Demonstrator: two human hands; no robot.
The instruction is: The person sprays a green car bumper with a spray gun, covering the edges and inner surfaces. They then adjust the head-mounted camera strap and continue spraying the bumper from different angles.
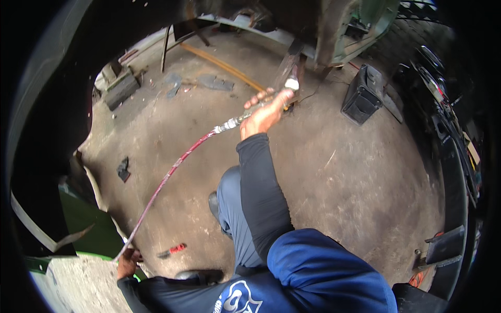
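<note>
My right hand (263, 116) is out ahead, fingers wrapped around a slim metal air tool, with a white rounded end (291, 83) showing past the thumb. From the rear of the tool, a metal hose coupling (227, 125) leads into a red air hose (169, 175). The hose curves down and left to my left hand (127, 263), which is closed around it low at the left. The tool's tip is close to a dark upright bracket (290, 65) under a vehicle body part (334, 39); I cannot tell whether they touch.
A black box-shaped case (364, 94) stands on the concrete floor at the right. Near my left foot lies a red-handled knife-like tool (176, 249). A dark scrap (123, 169), a wooden strip (224, 65) and a block (121, 91) lie farther off. Green panels (94, 224) edge the left.
</note>
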